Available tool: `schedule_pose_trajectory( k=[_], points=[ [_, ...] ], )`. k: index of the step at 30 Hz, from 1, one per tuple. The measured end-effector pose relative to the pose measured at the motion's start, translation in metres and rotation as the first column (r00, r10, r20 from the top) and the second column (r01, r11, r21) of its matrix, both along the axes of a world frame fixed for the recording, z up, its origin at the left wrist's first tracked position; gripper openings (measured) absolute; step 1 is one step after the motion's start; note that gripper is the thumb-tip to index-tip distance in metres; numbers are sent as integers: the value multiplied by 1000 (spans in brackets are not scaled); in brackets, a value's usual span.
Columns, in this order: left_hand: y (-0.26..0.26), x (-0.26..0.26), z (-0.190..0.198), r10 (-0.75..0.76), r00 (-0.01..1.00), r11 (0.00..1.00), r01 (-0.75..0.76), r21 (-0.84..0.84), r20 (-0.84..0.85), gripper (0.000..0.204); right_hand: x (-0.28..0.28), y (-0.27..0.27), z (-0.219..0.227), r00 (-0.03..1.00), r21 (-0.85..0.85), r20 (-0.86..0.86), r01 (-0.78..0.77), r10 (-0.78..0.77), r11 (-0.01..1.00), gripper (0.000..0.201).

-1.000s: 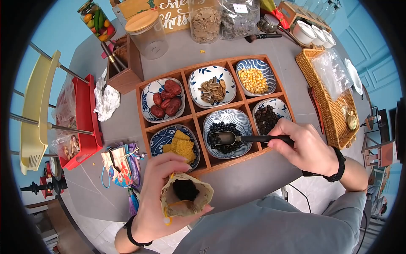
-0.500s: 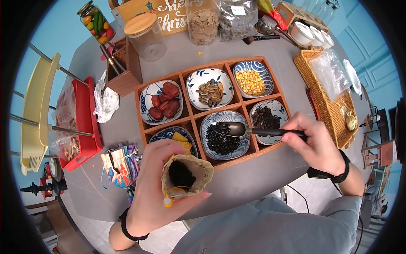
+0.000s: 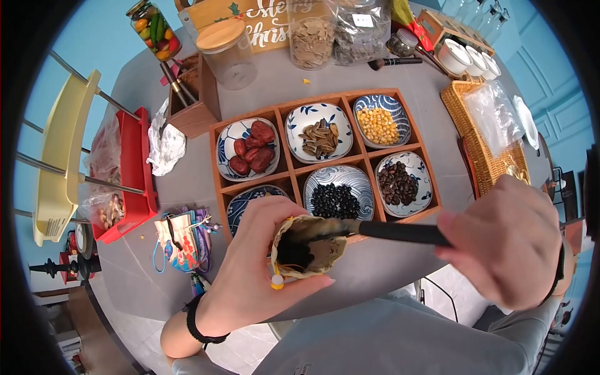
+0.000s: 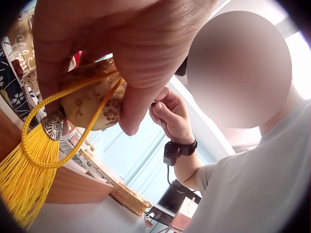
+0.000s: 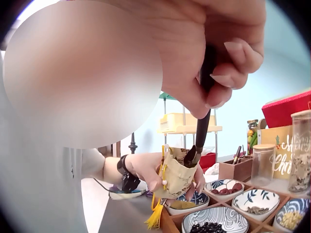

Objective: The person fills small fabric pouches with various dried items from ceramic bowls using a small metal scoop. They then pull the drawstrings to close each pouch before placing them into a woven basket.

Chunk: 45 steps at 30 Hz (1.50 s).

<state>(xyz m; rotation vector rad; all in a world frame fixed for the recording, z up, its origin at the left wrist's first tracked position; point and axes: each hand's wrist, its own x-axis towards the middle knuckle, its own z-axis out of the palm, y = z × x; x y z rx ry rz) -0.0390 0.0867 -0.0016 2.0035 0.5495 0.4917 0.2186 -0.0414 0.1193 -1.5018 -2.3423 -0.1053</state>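
The left hand (image 3: 240, 275) grips a cream patterned pouch (image 3: 325, 255), its mouth facing up and dark contents inside. In the left wrist view a yellow cord and tassel (image 4: 29, 170) hang from it. The right hand (image 3: 509, 240) holds the black handle of a scoop (image 3: 400, 232), whose head is inside the pouch mouth, blurred; the right wrist view shows it tipped down there (image 5: 193, 156). Behind the pouch, a patterned bowl (image 3: 365, 190) of black beans (image 3: 334, 201) sits in a divided wooden tray (image 3: 294, 172). The lower left bowl is partly hidden by the left hand.
Other tray bowls hold red dates (image 3: 253, 150), brown pieces (image 3: 320, 137), corn kernels (image 3: 377, 126) and dark brown seeds (image 3: 398, 183). A red bin (image 3: 134, 181) and small pouches (image 3: 181, 237) lie left, a wicker basket (image 3: 475, 134) right, jars (image 3: 228, 62) at the back.
The scoop has come up from the black beans and moved left and nearer the body into the pouch mouth. The right hand followed, now nearer the camera; the left hand has shifted slightly right.
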Motion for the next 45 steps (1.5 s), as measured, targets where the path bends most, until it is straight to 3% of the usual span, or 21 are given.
schedule_pose_trajectory(
  k=[4,8,12,18,23,24,27,30,33,37,38,42,45],
  points=[
    [-1,-2,0,0,1000,1000,0,-5,23,75,-15,-7,10,997,130,82,3,-14,991,41],
    [-4,-11,0,25,999,1000,-25,-13,21,77,2,4,39,988,-60,141,66,-57,996,32],
    [-8,-22,9,1,1000,1000,0,24,-19,80,12,22,16,967,-218,-7,248,-256,944,15],
    [-14,-30,11,9,999,1000,-8,28,-41,81,22,57,-9,987,-429,65,162,-148,888,12],
    [-15,-34,12,16,999,1000,-16,9,-51,80,21,81,-23,988,-598,-15,113,-152,794,18],
    [-15,-35,12,16,998,1000,-15,8,-60,80,17,84,-20,973,-662,19,186,-232,726,23],
    [-15,-36,13,23,997,1000,-22,1,-69,80,23,84,-29,966,-584,-61,169,-250,794,21],
    [-17,-36,9,60,997,998,-61,-23,-42,80,20,77,-14,943,-588,-35,249,-332,769,15],
    [-20,-35,6,115,993,992,-117,-41,-34,80,24,59,-28,973,-373,-50,190,-225,908,13],
    [-20,-36,6,105,993,994,-106,-14,-49,80,20,34,-53,978,-40,191,99,-90,994,23],
    [-20,-36,6,102,994,995,-103,-12,-49,81,22,28,-58,963,-24,263,74,-65,997,29],
    [-22,-37,5,103,994,993,-106,-58,-46,82,27,12,-86,953,-4,295,78,-74,997,31],
    [-22,-39,4,107,993,993,-110,-49,-56,82,27,-1,-103,964,23,245,103,-106,994,23]
  ],
)
